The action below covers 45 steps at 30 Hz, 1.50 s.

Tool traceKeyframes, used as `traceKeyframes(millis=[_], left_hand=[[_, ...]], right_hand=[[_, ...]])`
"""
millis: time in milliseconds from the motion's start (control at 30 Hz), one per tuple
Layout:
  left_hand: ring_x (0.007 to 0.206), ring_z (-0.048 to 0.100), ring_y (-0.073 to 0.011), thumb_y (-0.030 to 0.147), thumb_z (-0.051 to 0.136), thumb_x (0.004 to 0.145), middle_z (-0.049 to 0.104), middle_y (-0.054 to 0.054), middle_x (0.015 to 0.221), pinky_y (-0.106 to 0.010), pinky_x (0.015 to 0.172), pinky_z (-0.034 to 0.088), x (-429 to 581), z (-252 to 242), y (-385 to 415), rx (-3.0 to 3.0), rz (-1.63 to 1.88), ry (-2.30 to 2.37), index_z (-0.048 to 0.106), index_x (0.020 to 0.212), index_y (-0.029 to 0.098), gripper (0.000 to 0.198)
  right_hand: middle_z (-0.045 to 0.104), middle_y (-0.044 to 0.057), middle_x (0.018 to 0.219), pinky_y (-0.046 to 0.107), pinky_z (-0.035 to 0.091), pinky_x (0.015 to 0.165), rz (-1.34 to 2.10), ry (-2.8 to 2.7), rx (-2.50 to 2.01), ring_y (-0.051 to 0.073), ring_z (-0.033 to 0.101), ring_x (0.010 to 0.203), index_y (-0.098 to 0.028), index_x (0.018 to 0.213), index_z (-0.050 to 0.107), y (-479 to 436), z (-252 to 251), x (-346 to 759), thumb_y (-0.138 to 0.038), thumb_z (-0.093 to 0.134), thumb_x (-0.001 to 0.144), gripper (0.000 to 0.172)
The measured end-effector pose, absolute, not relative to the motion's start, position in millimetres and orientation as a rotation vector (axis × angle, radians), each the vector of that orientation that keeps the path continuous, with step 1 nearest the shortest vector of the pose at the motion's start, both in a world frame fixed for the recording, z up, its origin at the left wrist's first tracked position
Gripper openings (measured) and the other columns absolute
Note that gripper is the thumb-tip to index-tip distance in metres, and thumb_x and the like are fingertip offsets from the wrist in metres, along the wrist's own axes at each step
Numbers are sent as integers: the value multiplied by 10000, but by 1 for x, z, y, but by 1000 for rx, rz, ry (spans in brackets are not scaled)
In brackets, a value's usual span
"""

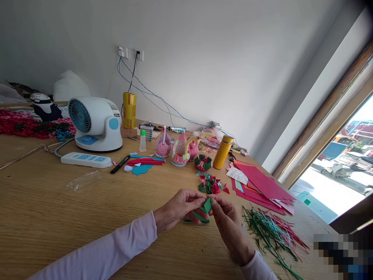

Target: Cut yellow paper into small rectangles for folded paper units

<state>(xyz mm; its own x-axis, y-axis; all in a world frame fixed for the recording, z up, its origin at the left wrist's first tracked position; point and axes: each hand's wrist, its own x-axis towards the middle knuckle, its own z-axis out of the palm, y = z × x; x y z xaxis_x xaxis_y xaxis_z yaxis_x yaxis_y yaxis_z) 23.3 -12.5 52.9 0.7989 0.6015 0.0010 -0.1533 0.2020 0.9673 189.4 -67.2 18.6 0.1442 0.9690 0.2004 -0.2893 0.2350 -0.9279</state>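
A small folded piece of green paper (207,205) is held up between both hands over the table. The thumb and fingers of my left hand (186,206) pinch its left side. On its right side, my right hand (225,214) grips it the same way. Below my left fingers lie more green paper pieces (189,221), partly hidden by the hand. Just beyond the hands is a pile of folded paper triangles (211,184) in green, red and pink. Behind that pile stands a small round basket of folded green and pink pieces (203,163).
Pink and white paper swans (179,151) stand farther back, near a yellow bottle (223,152). Coloured paper sheets (262,186) and thin paper strips (274,229) lie to the right. At the left are a white fan (97,124), a power strip (86,160) and a black cutter (120,164).
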Motion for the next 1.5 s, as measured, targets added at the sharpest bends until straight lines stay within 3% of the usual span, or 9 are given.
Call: traceKeyframes(millis=[467,1033,1167,1367,1500], left_hand=[[744,661,-138,439,626,811,685,-83,885,-174,539,491,24,49,-11,1225,572,385,664,934,120,343],[755,652,-161,432,724,709,671,-80,874,-217,559,493,26,47,-12,1212,593,452,647,989,119,427],[662,612,-133,432,725,697,657,-68,830,-212,509,475,29,44,-14,1345,630,530,618,1014,122,456],[538,496,-95,445,639,750,588,-12,696,-179,403,363,31,35,-8,1519,703,629,583,878,128,346],[557,476,-91,359,621,766,591,-5,717,-208,493,357,30,34,-6,1835,834,765,613,809,140,224]], right_hand=[[641,-26,643,173,401,541,1183,-909,-810,77,489,567,-214,889,754,-66,19,186,-298,754,743,169],[647,-16,718,182,449,600,1212,-892,-810,89,525,627,-225,885,744,-63,14,186,-316,741,755,159],[646,-16,735,192,427,574,1178,-942,-828,93,522,615,-230,892,715,-63,15,182,-333,738,757,171],[608,-17,625,221,414,563,1109,-1027,-893,110,505,570,-204,781,678,-69,16,177,-412,655,817,213],[642,14,696,254,443,596,821,-1251,-1047,158,563,658,-199,801,676,-69,16,179,-405,659,805,207]])
